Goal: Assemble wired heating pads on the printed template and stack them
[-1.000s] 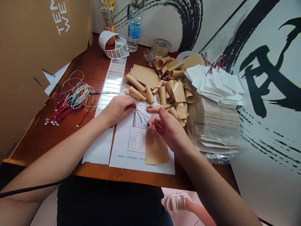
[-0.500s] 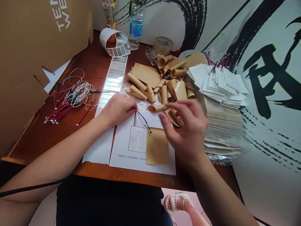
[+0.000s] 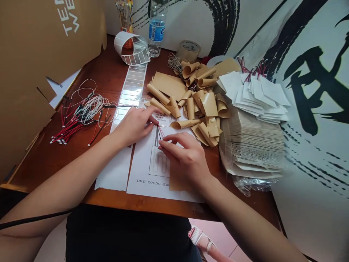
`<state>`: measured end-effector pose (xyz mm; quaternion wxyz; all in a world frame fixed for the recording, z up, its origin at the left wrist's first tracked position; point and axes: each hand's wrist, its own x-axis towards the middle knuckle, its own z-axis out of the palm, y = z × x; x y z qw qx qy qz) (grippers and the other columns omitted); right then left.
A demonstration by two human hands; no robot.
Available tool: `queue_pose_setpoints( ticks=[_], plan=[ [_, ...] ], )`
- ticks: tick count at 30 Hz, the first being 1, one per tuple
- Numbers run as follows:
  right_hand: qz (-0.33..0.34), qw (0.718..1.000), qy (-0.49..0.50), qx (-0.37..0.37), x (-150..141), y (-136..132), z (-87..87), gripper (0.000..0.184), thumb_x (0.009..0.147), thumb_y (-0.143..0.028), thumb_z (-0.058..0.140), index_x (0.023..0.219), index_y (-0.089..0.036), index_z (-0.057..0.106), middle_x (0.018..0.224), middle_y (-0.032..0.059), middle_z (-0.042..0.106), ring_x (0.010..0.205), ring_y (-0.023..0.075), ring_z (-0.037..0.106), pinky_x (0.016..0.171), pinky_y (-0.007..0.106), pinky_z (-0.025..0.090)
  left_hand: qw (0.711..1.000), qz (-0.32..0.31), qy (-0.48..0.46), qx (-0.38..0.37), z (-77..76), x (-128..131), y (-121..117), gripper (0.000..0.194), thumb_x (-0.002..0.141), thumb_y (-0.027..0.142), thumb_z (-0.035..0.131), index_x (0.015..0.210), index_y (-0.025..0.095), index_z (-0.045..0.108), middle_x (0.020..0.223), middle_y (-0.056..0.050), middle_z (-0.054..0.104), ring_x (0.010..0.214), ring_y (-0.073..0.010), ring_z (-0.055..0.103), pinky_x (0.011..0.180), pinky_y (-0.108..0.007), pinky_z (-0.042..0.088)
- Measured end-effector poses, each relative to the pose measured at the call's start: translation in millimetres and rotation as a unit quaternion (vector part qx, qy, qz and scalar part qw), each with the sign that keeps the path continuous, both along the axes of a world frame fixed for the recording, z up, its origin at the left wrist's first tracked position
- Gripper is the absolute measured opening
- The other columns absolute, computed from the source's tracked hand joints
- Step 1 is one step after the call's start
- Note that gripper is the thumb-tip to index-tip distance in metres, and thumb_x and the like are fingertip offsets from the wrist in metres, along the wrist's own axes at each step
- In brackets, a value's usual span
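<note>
Thin red and black wires (image 3: 160, 133) run between my two hands above a printed sheet (image 3: 144, 188) with a line drawing. My left hand (image 3: 136, 123) pinches their upper part. Lower down, my right hand (image 3: 185, 153) closes its fingertips on the same wires. Beneath my right hand lies a brown paper square (image 3: 177, 180), mostly covered by the hand. To the left, a tangle of wires (image 3: 91, 109) with red leads and small white connectors rests on the table. A label strip (image 3: 132, 87) passes behind my left hand.
Curled brown papers (image 3: 191, 105) lie behind my hands. A thick stack of paper pieces (image 3: 259, 145) stands at right, with white wired pouches (image 3: 256, 96) on top. A water bottle (image 3: 156, 34), a tape roll (image 3: 189, 51) and a label roll (image 3: 131, 47) are at the back; a cardboard box (image 3: 54, 43) is at left.
My right hand has moved left and down from beside the brown papers and now pinches the wires, covering much of the brown square. My left hand keeps its grip in nearly the same place.
</note>
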<state>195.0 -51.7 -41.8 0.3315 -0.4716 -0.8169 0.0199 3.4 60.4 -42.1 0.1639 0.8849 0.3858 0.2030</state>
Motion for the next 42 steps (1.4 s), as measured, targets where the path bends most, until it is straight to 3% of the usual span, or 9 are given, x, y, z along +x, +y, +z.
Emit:
queue_pose_setpoints(
  ticks=[11, 17, 23, 35, 42],
  plan=[
    [0.047, 0.998, -0.043, -0.026, -9.3, -7.8, -5.7, 0.019, 0.097, -0.011, 0.063, 0.099, -0.024, 0.077, 0.099, 0.0035, 0.081, 0.086, 0.0205, 0.061, 0.073, 0.037, 0.041, 0.999, 0.010, -0.019, -0.034, -0.3, -0.3, -0.4, 0.035, 0.090, 0.015, 0.063, 0.125, 0.018, 0.061, 0.101, -0.002, 0.084, 0.108, -0.0267, 0.075, 0.099, -0.044, 0.048],
    [0.039, 0.998, -0.029, -0.033, -12.9, -8.0, -6.8, 0.017, 0.099, -0.014, 0.062, 0.094, -0.021, 0.077, 0.095, 0.0046, 0.081, 0.087, 0.0213, 0.063, 0.075, 0.037, 0.044, 0.998, 0.038, 0.004, -0.056, 4.0, 3.7, -5.0, 0.048, 0.086, 0.026, 0.078, 0.129, 0.017, 0.060, 0.103, -0.003, 0.083, 0.112, -0.0295, 0.071, 0.101, -0.046, 0.044],
    [0.050, 0.998, -0.011, -0.041, -12.7, -7.7, -5.9, 0.018, 0.100, -0.014, 0.060, 0.097, -0.022, 0.076, 0.098, 0.0054, 0.081, 0.094, 0.0216, 0.067, 0.080, 0.038, 0.045, 0.998, 0.045, 0.024, -0.021, 0.9, 2.9, -6.2, 0.032, 0.096, 0.024, 0.062, 0.128, 0.019, 0.062, 0.101, -0.003, 0.083, 0.109, -0.0300, 0.068, 0.100, -0.049, 0.040],
    [0.063, 0.997, -0.030, -0.032, -9.0, -7.5, -8.0, 0.015, 0.099, -0.012, 0.064, 0.096, -0.022, 0.075, 0.096, 0.0014, 0.081, 0.095, 0.0205, 0.066, 0.079, 0.038, 0.042, 0.998, 0.043, 0.046, 0.000, 2.1, 2.0, -6.4, 0.015, 0.089, 0.026, 0.072, 0.104, 0.022, 0.071, 0.095, 0.000, 0.084, 0.099, -0.0297, 0.067, 0.096, -0.049, 0.037],
    [0.072, 0.996, -0.043, -0.028, -10.3, -7.3, -5.6, 0.015, 0.098, -0.010, 0.064, 0.094, -0.020, 0.074, 0.095, -0.0006, 0.082, 0.092, 0.0206, 0.065, 0.079, 0.039, 0.040, 0.996, 0.050, 0.075, 0.017, 5.9, 3.1, -11.9, 0.013, 0.093, 0.027, 0.069, 0.103, 0.020, 0.072, 0.098, -0.002, 0.083, 0.099, -0.0317, 0.066, 0.093, -0.050, 0.036]
  ],
)
